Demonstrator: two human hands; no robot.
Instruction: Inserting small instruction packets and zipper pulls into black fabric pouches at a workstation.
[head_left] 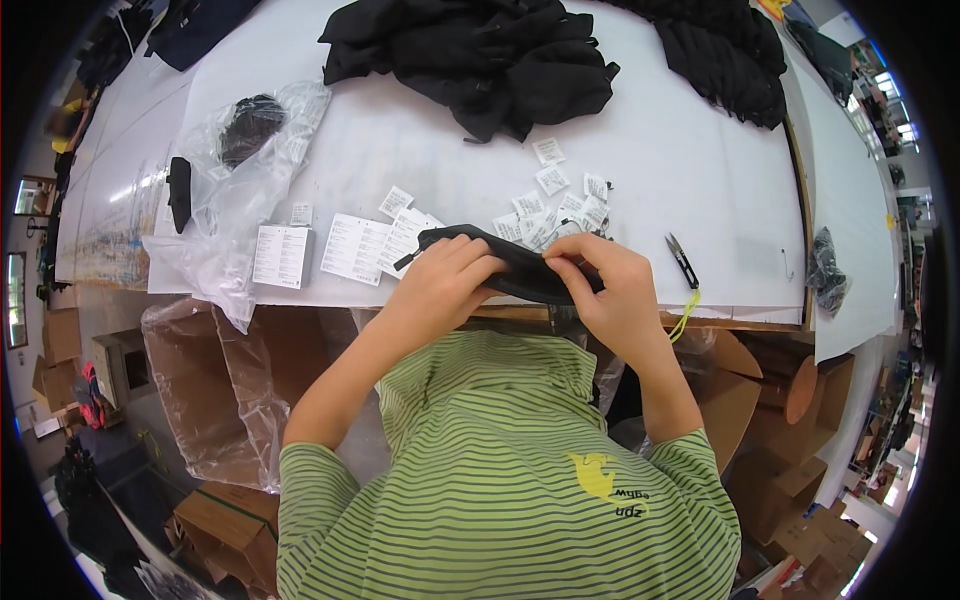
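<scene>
At the table's front edge I hold a narrow black fabric pouch [525,277] with a dark pull tab at its left end. My left hand [447,280] is closed around its left part, with the fingertips hidden behind the fabric. Thumb and forefinger of my right hand [608,288] pinch the right end of the pouch's upper edge; anything small between them cannot be made out. Just beyond the pouch lies a loose pile of small white labels [560,215], some with dark strings. Left of it are stacks of printed white cards [357,248].
Thread snips [683,262] with a yellow-green cord lie to the right. Black garments [470,60] are heaped at the back. A clear plastic bag [230,190] and a small black piece [180,195] lie at the left. Cardboard boxes [225,530] stand below the white table [700,190].
</scene>
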